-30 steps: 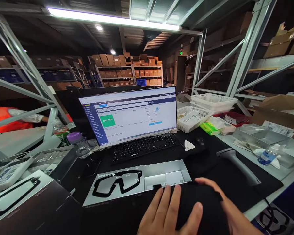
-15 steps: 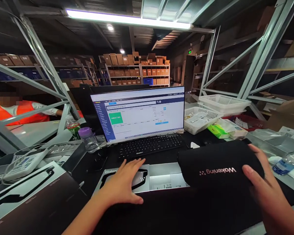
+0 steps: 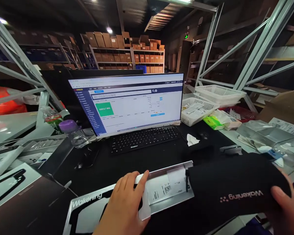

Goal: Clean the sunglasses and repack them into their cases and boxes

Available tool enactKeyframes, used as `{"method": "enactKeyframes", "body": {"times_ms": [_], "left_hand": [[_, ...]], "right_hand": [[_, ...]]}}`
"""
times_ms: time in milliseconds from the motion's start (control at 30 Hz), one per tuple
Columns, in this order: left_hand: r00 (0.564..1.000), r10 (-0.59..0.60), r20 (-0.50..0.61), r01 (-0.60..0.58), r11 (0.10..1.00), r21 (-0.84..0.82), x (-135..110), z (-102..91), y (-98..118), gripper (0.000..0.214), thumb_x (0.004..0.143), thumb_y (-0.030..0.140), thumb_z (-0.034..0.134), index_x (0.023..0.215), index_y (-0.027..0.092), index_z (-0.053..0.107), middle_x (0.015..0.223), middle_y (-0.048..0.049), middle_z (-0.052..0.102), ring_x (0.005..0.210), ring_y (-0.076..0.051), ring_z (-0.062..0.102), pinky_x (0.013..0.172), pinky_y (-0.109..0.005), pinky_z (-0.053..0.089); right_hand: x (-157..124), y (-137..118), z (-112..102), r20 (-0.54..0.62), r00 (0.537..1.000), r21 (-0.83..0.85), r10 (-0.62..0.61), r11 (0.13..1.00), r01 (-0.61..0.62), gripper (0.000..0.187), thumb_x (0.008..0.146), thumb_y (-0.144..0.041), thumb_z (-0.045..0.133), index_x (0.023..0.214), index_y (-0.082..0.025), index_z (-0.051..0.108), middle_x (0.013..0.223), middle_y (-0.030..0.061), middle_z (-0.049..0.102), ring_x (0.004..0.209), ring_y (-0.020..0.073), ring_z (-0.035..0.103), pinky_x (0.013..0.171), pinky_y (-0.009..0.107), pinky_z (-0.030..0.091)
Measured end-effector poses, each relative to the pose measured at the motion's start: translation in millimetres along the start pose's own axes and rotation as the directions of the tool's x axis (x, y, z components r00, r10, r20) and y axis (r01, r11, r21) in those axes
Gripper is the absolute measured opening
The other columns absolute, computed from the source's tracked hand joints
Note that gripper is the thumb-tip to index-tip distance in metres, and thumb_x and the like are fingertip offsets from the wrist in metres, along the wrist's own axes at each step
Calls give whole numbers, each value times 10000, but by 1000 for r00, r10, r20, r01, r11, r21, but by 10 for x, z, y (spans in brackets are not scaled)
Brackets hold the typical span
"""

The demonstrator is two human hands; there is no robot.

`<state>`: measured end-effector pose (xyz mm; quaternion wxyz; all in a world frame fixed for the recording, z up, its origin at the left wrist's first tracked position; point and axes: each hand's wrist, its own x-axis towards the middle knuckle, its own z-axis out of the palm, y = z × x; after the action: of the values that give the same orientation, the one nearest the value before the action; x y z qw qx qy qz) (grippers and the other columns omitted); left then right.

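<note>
My left hand (image 3: 128, 199) is wrapped around the end of a white box sleeve (image 3: 87, 199) printed with "Wakening" and a black glasses-like outline. From the sleeve juts an open silvery-white tray (image 3: 159, 202), with a printed paper slip (image 3: 165, 187) lying in it. At the right, my right hand (image 3: 284, 199) grips a soft black case (image 3: 230, 186) by its right end, thumb on top. Its "Wakening" lettering appears upside down to me. The case's left end meets or overlaps the tray's right end; I cannot tell whether they touch.
A monitor (image 3: 129, 104) and keyboard (image 3: 144, 138) stand behind the hands. Left are a purple-capped bottle (image 3: 74, 133) and another glasses-printed box (image 3: 14, 199). White baskets (image 3: 198, 111), tissue packs (image 3: 219, 122) and a crumpled tissue (image 3: 192, 140) are at the right. An orange-clad person (image 3: 6, 101) is far left.
My left hand has closed around the sleeve, and the box is now tilted and nearer me. The black case has moved right and down in view. The camera's view has shifted too.
</note>
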<state>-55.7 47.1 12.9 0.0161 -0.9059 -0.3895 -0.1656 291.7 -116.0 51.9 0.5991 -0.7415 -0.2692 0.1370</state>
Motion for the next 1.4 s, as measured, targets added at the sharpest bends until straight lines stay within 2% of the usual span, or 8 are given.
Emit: {"method": "enactKeyframes", "body": {"times_ms": [100, 267, 467, 633, 900, 1033, 1233, 1400], "left_hand": [[985, -70, 158, 86, 992, -92, -6, -93, 86, 1016, 576, 285, 747, 1523, 269, 378, 1370, -161, 533, 1233, -400, 532, 1012, -595, 482], [896, -185, 405, 268, 950, -159, 27, -148, 168, 1050, 547, 307, 795, 1524, 227, 421, 1411, -160, 501, 1288, -390, 473, 1090, -558, 406], [884, -256, 390, 362, 905, -225, 5, -197, 209, 1205, 565, 271, 771, 1611, 226, 176, 1406, -134, 475, 1302, -348, 422, 1129, -504, 357], [904, -232, 358, 342, 897, -281, -17, -276, 244, 1211, 547, 295, 822, 1602, 241, 230, 1343, -116, 510, 1250, -340, 450, 1148, -518, 334], [920, -227, 320, 326, 896, -301, -86, -297, 233, 737, 526, 256, 868, 1226, 293, 642, 1427, -108, 478, 1294, -354, 460, 1088, -501, 419], [925, -193, 326, 286, 920, -266, -79, -331, 223, 564, 573, 292, 862, 1109, 324, 691, 1503, -99, 446, 1370, -368, 433, 1113, -542, 393], [902, -145, 407, 210, 970, -121, -23, -331, 172, 925, 603, 322, 825, 1465, 212, 507, 1588, -202, 383, 1470, -428, 334, 1172, -621, 306], [932, -278, 233, 272, 960, 58, -446, -262, -332, 642, 857, 165, 492, 1479, 323, 490, 1600, -123, 364, 1470, -393, 333, 1132, -763, 168]], "right_hand": [[76, -13, 230, 133, 990, 52, 53, 997, -61, 605, 799, -694, 620, 1295, -354, 550, 1203, 75, 701, 1078, 352, 686, 788, 422, 606], [87, -5, 769, 271, 941, -183, -203, 949, 257, 492, 875, -637, 542, 1171, -245, 562, 1178, 81, 694, 1075, 298, 671, 876, 408, 568], [-248, 38, 1176, 309, 795, -484, -522, 633, 604, 433, 962, -582, 437, 932, -202, 642, 1424, 174, 545, 1342, 390, 481, 1041, 617, 427], [-141, 204, 1104, 499, 702, -522, -508, 470, 711, 493, 872, -660, 572, 792, -190, 694, 1467, 204, 522, 1362, 430, 468, 1024, 603, 466], [-30, 190, 1051, 420, 771, -587, -480, 504, 633, 315, 879, -516, 618, 749, -231, 645, 1498, 121, 498, 1188, 369, 620, 911, 540, 534], [-101, 148, 1165, 558, 759, -480, -336, 616, 625, 234, 849, -402, 679, 714, -233, 591, 1466, 105, 537, 1209, 334, 622, 909, 458, 552], [-80, 224, 1109, 683, 698, -333, -217, 758, 561, 237, 864, -393, 658, 723, -228, 563, 1555, 91, 463, 1411, 332, 464, 1018, 409, 526], [69, 380, 821, 755, 632, -126, -177, 906, 405, 442, 902, -480, 621, 1289, -267, 610, 1558, 70, 472, 1416, 275, 469, 1147, 370, 442]]}}
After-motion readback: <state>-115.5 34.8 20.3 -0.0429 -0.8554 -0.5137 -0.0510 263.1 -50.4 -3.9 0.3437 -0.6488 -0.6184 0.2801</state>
